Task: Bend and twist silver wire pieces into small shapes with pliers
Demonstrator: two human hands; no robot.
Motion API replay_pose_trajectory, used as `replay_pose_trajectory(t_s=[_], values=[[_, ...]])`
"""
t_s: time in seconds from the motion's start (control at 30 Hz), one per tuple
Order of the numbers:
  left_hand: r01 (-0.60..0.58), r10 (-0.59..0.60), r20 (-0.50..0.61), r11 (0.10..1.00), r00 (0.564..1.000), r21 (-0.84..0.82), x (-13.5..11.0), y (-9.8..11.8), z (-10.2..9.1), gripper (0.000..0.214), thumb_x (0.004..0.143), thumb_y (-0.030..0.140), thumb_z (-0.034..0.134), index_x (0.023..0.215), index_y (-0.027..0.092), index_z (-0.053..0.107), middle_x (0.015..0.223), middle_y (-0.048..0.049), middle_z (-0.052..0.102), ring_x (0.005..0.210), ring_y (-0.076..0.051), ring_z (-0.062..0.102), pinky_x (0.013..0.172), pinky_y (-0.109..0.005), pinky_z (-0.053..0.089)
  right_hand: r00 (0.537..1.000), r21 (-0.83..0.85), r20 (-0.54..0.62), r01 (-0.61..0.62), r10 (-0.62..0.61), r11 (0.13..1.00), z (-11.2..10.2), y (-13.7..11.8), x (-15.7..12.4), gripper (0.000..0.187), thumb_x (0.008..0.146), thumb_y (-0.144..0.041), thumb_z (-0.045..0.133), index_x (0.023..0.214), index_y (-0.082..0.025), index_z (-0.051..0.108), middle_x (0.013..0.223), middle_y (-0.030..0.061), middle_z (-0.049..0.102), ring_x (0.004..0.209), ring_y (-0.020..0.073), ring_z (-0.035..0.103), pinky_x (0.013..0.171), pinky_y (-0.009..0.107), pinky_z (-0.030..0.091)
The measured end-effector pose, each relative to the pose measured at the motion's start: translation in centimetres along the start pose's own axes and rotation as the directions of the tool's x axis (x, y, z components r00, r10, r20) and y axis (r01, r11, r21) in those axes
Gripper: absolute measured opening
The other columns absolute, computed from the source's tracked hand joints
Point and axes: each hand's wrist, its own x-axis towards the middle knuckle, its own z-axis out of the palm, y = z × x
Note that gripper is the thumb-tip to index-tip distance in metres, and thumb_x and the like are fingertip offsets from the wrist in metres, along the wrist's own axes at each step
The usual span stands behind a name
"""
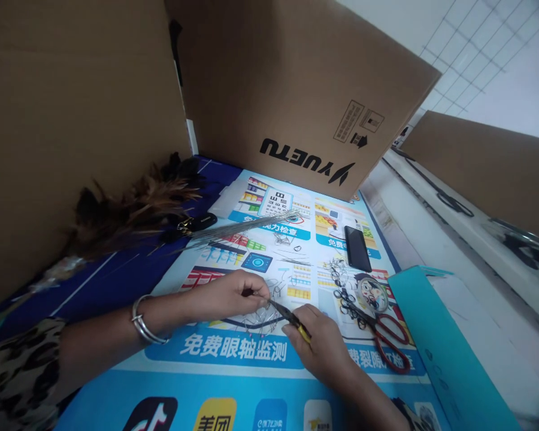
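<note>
My left hand (233,294) is closed in a pinch on a thin piece of wire over a printed poster (233,383); a silver bangle circles that wrist. My right hand (317,341) is wrapped round small yellow-handled pliers (291,320), whose dark jaws point toward the left fingertips and meet the wire there. Small bent wire pieces (263,317) lie on the poster just under both hands. A bundle of straight wires (247,226) lies farther back.
Red-handled scissors (388,335) and several small wire rings (341,284) lie right of my hands. A black phone (357,248) lies behind them. A feather duster (130,209) lies left. Cardboard boxes (296,90) wall the back and left. A teal box (440,347) sits at right.
</note>
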Motion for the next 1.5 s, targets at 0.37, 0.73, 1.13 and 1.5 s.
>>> replay_pose_trajectory(t_s=[0.37,0.73,1.13,1.5], values=[[-0.08,0.085,-0.046,0.992,0.995,0.097,-1.9,5.6,-1.7,0.012,0.077,0.022,0.049,0.069,0.014,0.053,0.063,0.0023,0.044,0.059,-0.01,0.04,0.054,-0.019,0.032,0.978,-0.122,-0.164,0.111,-0.13,0.986,-3.9,-2.2,0.5,0.016,0.088,-0.032,0.047,0.096,-0.02,0.052,0.092,0.0055,0.055,0.086,0.0197,0.05,0.07,0.027,0.039],[-0.153,0.163,-0.172,0.986,0.971,0.07,-3.7,13.8,-1.2,0.014,0.075,0.027,0.052,0.07,0.014,0.052,0.055,0.0054,0.037,0.05,-0.008,0.029,0.046,-0.021,0.021,0.872,-0.212,-0.36,0.268,-0.33,0.94,-10.9,-4.6,-0.1,0.014,0.087,-0.031,0.049,0.095,-0.019,0.052,0.091,0.0065,0.055,0.086,0.0207,0.05,0.074,0.032,0.042],[-0.274,0.254,-0.207,0.959,0.945,-0.069,-1.9,14.0,-1.3,0.017,0.08,0.029,0.052,0.071,0.015,0.052,0.056,0.006,0.038,0.051,-0.008,0.031,0.048,-0.021,0.025,0.898,0.016,-0.389,0.232,-0.208,0.973,-13.1,-5.1,0.5,0.007,0.085,-0.026,0.054,0.088,-0.022,0.058,0.085,-0.0004,0.062,0.076,0.0136,0.056,0.067,0.023,0.041],[-0.282,0.255,-0.219,0.954,0.942,-0.102,-0.9,13.0,-2.5,0.015,0.079,0.026,0.053,0.07,0.014,0.052,0.057,0.0057,0.036,0.053,-0.008,0.029,0.049,-0.021,0.023,0.921,0.09,-0.364,0.186,-0.142,0.978,-11.9,-4.7,2.1,0.009,0.084,-0.027,0.054,0.087,-0.02,0.059,0.081,0.0002,0.06,0.074,0.0132,0.054,0.066,0.022,0.04]])
